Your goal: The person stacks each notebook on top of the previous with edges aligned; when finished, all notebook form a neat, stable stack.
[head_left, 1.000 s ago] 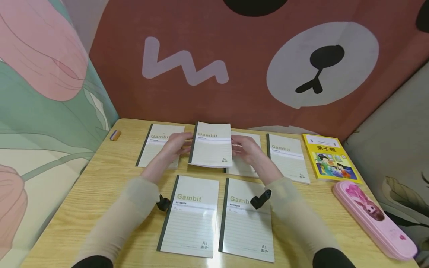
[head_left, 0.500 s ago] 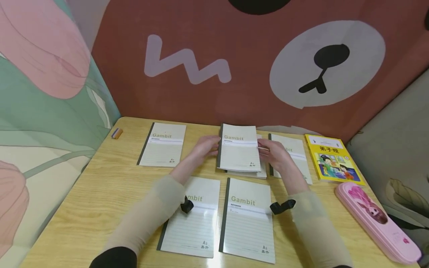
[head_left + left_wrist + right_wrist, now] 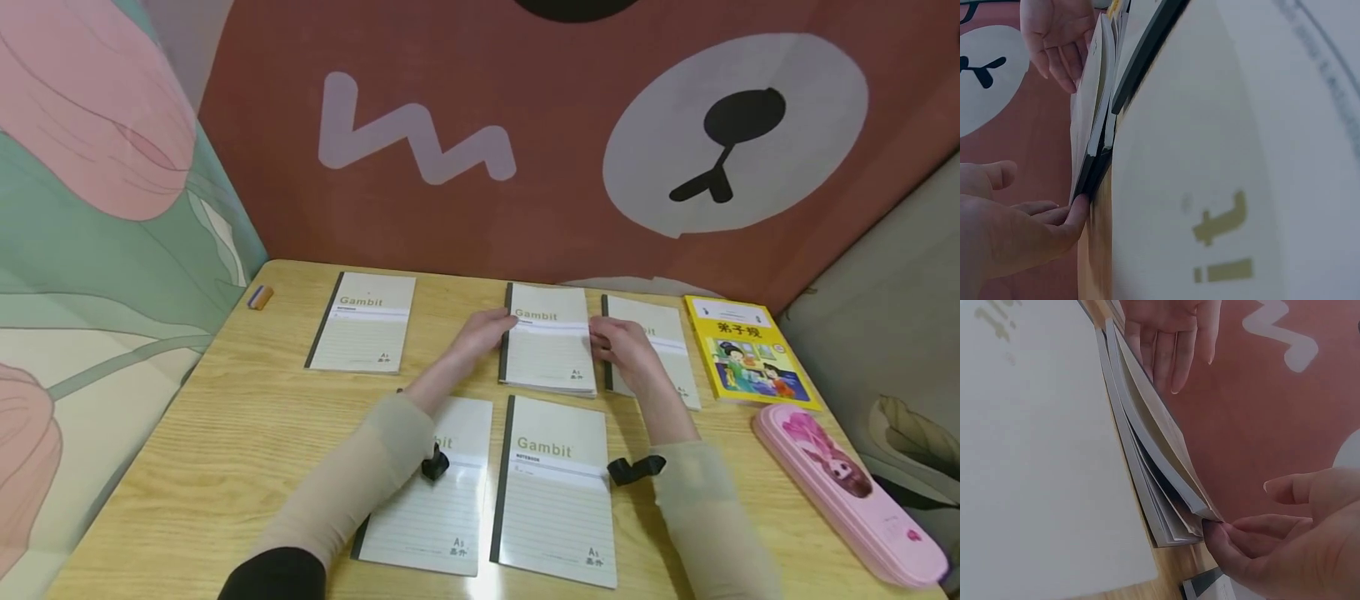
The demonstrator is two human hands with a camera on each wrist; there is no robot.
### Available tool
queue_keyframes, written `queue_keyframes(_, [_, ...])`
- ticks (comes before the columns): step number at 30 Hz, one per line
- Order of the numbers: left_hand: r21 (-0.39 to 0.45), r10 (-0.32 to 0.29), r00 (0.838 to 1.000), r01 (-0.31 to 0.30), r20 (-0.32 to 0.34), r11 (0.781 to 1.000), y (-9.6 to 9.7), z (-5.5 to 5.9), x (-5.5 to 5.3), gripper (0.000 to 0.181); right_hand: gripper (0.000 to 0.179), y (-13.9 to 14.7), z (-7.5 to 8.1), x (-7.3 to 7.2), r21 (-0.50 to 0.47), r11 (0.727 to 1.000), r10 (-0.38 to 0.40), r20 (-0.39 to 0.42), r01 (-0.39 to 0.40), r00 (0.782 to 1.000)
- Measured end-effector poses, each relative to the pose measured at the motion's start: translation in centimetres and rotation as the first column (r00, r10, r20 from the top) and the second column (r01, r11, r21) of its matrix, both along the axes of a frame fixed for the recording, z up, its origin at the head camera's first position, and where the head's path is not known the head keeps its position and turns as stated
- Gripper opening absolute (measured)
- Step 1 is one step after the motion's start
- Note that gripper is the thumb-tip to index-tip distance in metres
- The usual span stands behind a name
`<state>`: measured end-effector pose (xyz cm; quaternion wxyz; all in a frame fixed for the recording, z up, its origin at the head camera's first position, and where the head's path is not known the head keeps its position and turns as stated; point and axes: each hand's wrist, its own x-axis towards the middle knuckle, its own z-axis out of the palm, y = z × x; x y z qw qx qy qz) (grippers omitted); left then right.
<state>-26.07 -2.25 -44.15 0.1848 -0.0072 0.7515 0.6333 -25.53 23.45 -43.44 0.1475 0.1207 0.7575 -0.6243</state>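
Observation:
In the head view a white Gambit notebook (image 3: pixel 551 354) with a dark spine lies on top of another in the back row, its edges nearly lined up with the lower one. My left hand (image 3: pixel 483 329) holds it by the spine side, thumb and fingertips at the dark binding (image 3: pixel 1087 175). On the opposite side my right hand (image 3: pixel 626 337) pinches the page edge between thumb (image 3: pixel 1219 540) and fingers. Seen from the right wrist, the two notebooks' pages (image 3: pixel 1147 462) fan slightly apart. The right hand partly covers a neighbouring notebook (image 3: pixel 663 354).
Another notebook (image 3: pixel 363 321) lies at the back left, near a small eraser-like block (image 3: pixel 260 297). In front lie two more notebooks, one (image 3: pixel 555 492) beside one (image 3: pixel 427 508) under my left forearm. A yellow book (image 3: pixel 750 350) and a pink pencil case (image 3: pixel 847 492) stand right.
Both hands have carried the notebook rightward from between two back-row notebooks and lowered it onto the one there. A bare gap now shows where it was.

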Motion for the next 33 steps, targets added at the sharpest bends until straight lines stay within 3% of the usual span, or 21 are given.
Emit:
queue_keyframes(5, [-0.052, -0.02, 0.999, 0.018, -0.031, 0.998, 0.3, 0.0, 0.1, 0.064, 0.059, 0.0, 0.3, 0.4, 0.067, 0.998, 0.002, -0.008, -0.002, 1.0])
queue_keyframes(21, [-0.17, -0.035, 0.999, 0.032, -0.019, 0.985, 0.7, 0.6, 0.2, 0.066, 0.059, -0.8, 1.0, 1.0, 0.17, 0.983, 0.073, -0.032, -0.066, 0.997])
queue_keyframes(33, [-0.178, -0.053, 0.998, 0.048, -0.021, 0.983, 0.9, 0.5, 0.3, 0.066, 0.061, -0.4, 0.4, 1.2, 0.178, 0.982, 0.073, -0.023, -0.068, 0.997])
